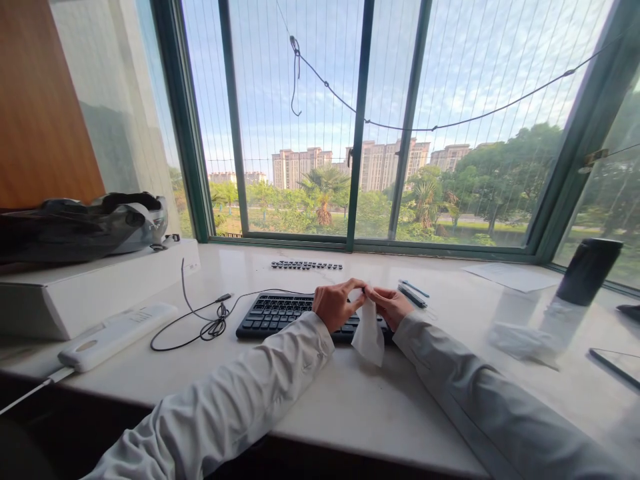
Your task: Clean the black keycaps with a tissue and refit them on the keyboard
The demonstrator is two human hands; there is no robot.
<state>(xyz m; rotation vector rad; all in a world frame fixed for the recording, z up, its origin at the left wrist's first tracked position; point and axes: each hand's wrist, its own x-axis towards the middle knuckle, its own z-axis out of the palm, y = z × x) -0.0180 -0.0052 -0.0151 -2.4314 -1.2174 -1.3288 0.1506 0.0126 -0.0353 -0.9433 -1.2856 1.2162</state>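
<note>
White, limp wipe point(369, 333) hangs over the black keyboard point(300, 313) on the table point(350, 400), pinched at its top edge by left hand point(336, 305) and right hand point(393, 305). Judged light, soft, tearable; grip the upper corners.

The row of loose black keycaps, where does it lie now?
In the head view the row of loose keycaps lies on the white sill, just behind the black keyboard and in front of the window frame, left of centre.

Keyboard point(280, 313): right portion hidden behind both hands and the white wipe point(369, 333). Phone point(617, 365) cut off at right frame edge. Packet point(520, 340) blurred.
</note>
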